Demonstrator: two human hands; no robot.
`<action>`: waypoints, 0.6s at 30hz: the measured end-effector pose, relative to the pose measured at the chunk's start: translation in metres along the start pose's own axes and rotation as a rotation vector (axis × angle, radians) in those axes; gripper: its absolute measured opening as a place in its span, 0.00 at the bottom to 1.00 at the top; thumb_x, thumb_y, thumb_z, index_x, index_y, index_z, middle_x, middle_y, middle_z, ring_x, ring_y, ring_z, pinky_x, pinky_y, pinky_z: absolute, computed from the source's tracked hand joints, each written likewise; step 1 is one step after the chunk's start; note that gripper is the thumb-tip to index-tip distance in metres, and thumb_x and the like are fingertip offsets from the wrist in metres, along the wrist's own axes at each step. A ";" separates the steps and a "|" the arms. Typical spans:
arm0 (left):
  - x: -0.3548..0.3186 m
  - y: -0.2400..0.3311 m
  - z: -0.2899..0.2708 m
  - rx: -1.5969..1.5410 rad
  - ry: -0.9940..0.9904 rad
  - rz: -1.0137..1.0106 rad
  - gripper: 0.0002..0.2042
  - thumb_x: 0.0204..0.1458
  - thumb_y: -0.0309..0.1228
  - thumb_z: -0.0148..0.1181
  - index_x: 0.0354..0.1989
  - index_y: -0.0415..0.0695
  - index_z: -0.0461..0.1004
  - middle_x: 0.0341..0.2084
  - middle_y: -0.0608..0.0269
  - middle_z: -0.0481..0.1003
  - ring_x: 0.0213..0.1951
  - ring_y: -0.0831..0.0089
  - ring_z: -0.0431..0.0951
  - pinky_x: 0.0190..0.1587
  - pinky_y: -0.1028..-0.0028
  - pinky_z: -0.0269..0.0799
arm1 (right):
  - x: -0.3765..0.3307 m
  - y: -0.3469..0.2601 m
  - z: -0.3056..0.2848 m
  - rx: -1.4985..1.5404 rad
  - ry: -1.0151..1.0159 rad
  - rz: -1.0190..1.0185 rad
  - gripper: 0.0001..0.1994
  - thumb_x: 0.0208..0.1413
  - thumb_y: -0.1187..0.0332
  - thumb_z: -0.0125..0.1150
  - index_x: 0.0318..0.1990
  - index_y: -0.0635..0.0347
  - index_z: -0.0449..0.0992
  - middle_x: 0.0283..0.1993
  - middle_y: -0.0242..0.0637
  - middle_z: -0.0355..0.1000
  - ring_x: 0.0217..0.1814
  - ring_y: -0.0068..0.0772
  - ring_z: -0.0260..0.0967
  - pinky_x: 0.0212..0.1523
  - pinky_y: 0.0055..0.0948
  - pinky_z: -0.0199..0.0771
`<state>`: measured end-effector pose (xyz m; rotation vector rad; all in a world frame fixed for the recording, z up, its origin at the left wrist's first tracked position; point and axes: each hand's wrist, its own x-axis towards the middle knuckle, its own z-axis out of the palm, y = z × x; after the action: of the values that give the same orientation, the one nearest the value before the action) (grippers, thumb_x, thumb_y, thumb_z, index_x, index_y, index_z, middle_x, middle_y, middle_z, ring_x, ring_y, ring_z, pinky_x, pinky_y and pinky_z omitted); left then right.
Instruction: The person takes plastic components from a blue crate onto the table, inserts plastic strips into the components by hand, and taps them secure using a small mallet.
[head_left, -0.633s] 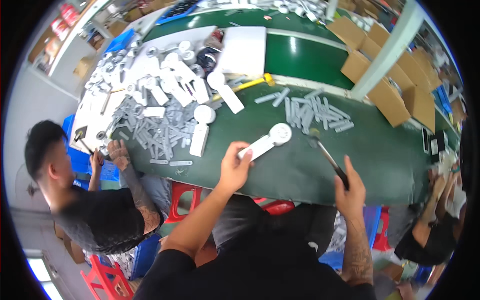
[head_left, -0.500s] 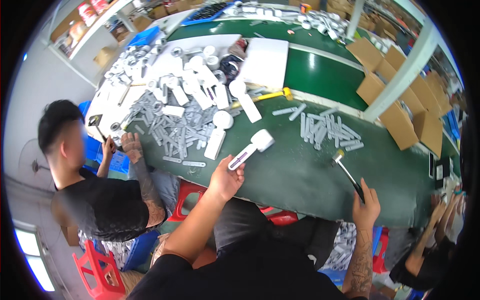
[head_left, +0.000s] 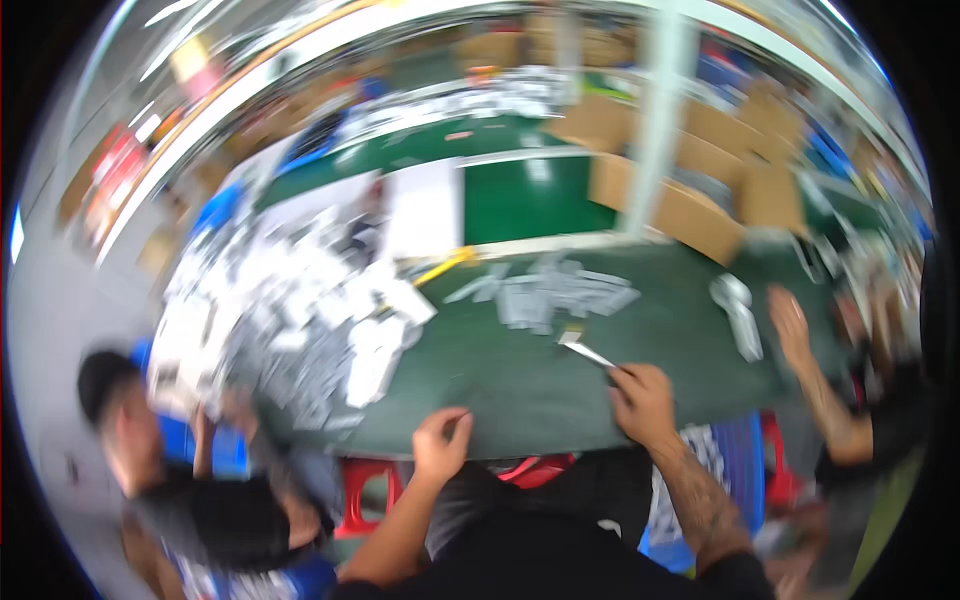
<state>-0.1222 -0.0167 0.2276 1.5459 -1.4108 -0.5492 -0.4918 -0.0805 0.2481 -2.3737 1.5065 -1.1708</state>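
Blurrily: right hand (head_left: pixel 643 399) grip closed on thin tool (head_left: pixel 588 352), tip angling up-left; left hand (head_left: pixel 441 444) curled, apparently empty.

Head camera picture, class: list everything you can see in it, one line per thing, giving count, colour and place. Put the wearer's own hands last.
Table: one, dark green, centre.
Small parts pile: many, white and grey, table left; blurred.
Loose pieces: several, grey, table centre.
Cardboard boxes: several, brown, far right.
Red stool: one, below the table's near edge.
Co-worker: one, dark top, lower left.
Another person's hand: one, right edge of table.
Left hand: at near table edge, looks empty.
Right hand: holds a thin tool.
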 end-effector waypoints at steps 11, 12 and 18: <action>0.003 -0.006 0.019 0.027 -0.180 -0.048 0.06 0.62 0.26 0.70 0.38 0.36 0.85 0.34 0.55 0.83 0.36 0.69 0.82 0.44 0.69 0.78 | 0.063 0.150 -0.131 -0.444 0.179 0.174 0.36 0.56 0.62 0.75 0.75 0.45 0.72 0.64 0.47 0.76 0.60 0.57 0.76 0.63 0.51 0.75; 0.002 0.001 0.021 0.087 -0.193 -0.020 0.05 0.62 0.26 0.71 0.38 0.36 0.85 0.34 0.55 0.83 0.37 0.68 0.82 0.45 0.68 0.78 | 0.066 0.162 -0.134 -0.389 -0.023 0.464 0.38 0.56 0.61 0.75 0.76 0.46 0.70 0.63 0.48 0.76 0.59 0.57 0.76 0.63 0.51 0.75; -0.008 0.021 0.019 0.164 -0.176 0.053 0.05 0.60 0.27 0.72 0.38 0.38 0.86 0.34 0.53 0.84 0.39 0.60 0.83 0.47 0.64 0.78 | 0.053 0.113 -0.102 -0.302 -0.138 0.566 0.36 0.54 0.57 0.77 0.71 0.52 0.74 0.57 0.47 0.78 0.56 0.55 0.77 0.57 0.50 0.76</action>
<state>-0.1508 -0.0132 0.2349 1.6151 -1.6620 -0.5598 -0.6290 -0.1498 0.2969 -1.9032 2.2195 -0.6750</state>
